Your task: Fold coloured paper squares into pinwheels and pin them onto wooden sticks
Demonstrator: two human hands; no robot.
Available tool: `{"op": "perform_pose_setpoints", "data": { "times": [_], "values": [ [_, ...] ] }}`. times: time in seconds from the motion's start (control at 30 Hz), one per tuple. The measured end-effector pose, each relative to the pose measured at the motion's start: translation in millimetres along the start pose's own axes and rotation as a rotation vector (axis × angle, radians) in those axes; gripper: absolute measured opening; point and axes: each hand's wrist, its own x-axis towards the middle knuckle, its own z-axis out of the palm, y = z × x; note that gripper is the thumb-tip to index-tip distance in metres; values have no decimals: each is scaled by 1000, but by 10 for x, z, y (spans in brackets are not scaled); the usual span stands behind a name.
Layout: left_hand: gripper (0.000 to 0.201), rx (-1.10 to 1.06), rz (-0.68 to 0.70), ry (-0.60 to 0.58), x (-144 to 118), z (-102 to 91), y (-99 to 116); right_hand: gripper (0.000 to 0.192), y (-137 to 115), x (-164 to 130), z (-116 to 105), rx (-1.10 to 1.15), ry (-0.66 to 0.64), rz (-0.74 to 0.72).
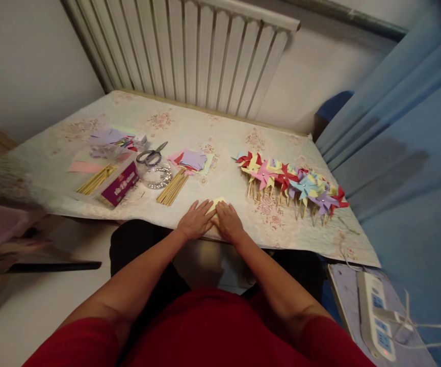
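A small yellow paper square (217, 202) lies near the front edge of the table (90, 199), mostly covered by my hands. My left hand (196, 219) rests flat on its left side, fingers spread. My right hand (228, 221) presses flat on its right side, touching the left hand. Only the paper's far corner shows between my fingertips. A bundle of wooden sticks (173, 187) lies just left of my hands.
A row of finished coloured pinwheels (292, 186) lies to the right. Scissors (151, 154), a stack of coloured paper squares (191, 159), a clear bag of pins (158, 176), a purple box (120, 184) with more sticks (96, 180) sit left. A power strip (373, 313) lies lower right.
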Motion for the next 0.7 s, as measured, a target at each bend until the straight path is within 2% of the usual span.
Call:
{"op": "perform_pose_setpoints", "data": {
  "times": [0.53, 0.7],
  "values": [
    [50, -24, -11, -21, -11, -21, -3, 51, 94, 111, -27, 0, -21, 47],
    [49, -29, -11, -36, -11, -52, 11, 50, 198, 208, 3, 48, -8, 59]
  ]
}}
